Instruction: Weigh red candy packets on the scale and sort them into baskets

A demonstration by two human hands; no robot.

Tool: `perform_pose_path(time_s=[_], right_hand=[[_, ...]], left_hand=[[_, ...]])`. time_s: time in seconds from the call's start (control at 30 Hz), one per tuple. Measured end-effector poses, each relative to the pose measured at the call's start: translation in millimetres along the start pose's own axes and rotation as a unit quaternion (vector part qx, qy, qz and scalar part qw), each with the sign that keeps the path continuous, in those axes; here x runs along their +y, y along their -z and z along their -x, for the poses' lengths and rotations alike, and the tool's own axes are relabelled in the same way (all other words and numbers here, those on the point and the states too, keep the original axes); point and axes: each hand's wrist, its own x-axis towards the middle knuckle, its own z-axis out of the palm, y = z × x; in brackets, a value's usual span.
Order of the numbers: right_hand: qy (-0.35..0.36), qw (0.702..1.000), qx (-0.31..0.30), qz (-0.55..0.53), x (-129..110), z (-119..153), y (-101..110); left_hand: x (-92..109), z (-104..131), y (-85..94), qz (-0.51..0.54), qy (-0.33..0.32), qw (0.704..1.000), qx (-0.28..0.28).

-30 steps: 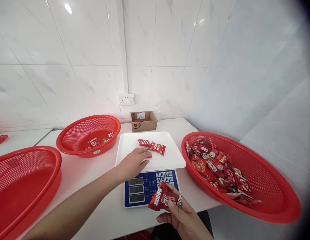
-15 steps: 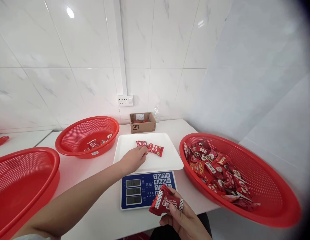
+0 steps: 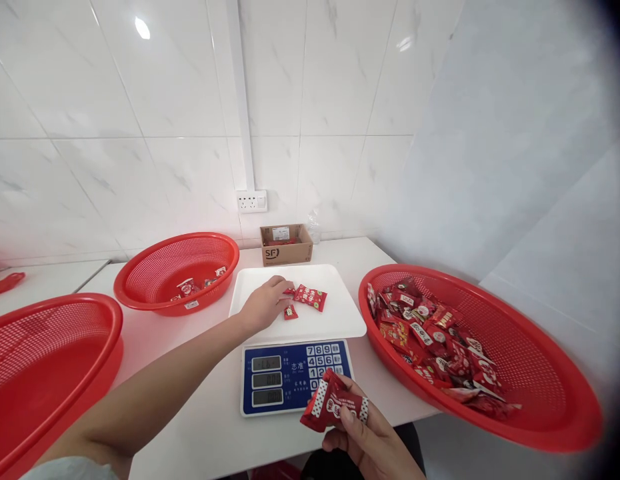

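My left hand [image 3: 267,303] is over the white tray [image 3: 340,323] of a scale, its curled fingers on a red packet [image 3: 289,292] that they partly cover. Beside it on the tray lie a larger red packet [image 3: 311,297] and a small red one [image 3: 290,312]. My right hand [image 3: 367,427] is closed round a red snack packet with dotted ends [image 3: 334,404], held in front of the blue scale panel [image 3: 297,377] and hiding some of its keys.
A red basket of many packets [image 3: 555,393] stands at the right. Two red baskets are at the left, the farther one [image 3: 145,267] with several packets, the nearer one [image 3: 45,373] cut off by the frame. Behind the tray is a cardboard box [image 3: 287,253].
My left hand has moved a little left and away from me on the tray. A small packet now shows below its fingers. My right hand still holds its packet.
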Motion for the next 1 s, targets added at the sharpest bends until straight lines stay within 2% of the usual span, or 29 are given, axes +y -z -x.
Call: perform_pose_path(time_s=[0.13,0.33,0.43,0.8,1.0], right_hand=[[-0.005,1.000,-0.001,-0.001,1.9,-0.9,1.9],[-0.004,1.000,-0.018,-0.010,7.7,-4.7,5.9],[-0.010,1.000,-0.014,-0.015,7.9,-5.5,6.2],[0.001,1.000,-0.009,0.007,8.0,-7.3,1.6],[-0.005,1.000,-0.006,0.003,8.0,-7.4,2.8]], left_hand=[[-3.3,-1.8,-0.2,-0.033,-0.009,0.999,0.004],[-3.3,0.7,-6.3,-0.123,-0.001,0.987,-0.105],[0.6,5.0,-5.2,-0.125,0.016,0.984,-0.126],[6.8,14.5,-0.1,-0.130,0.008,0.985,-0.114],[0.5,4.0,-0.6,-0.103,-0.015,0.994,-0.041]])
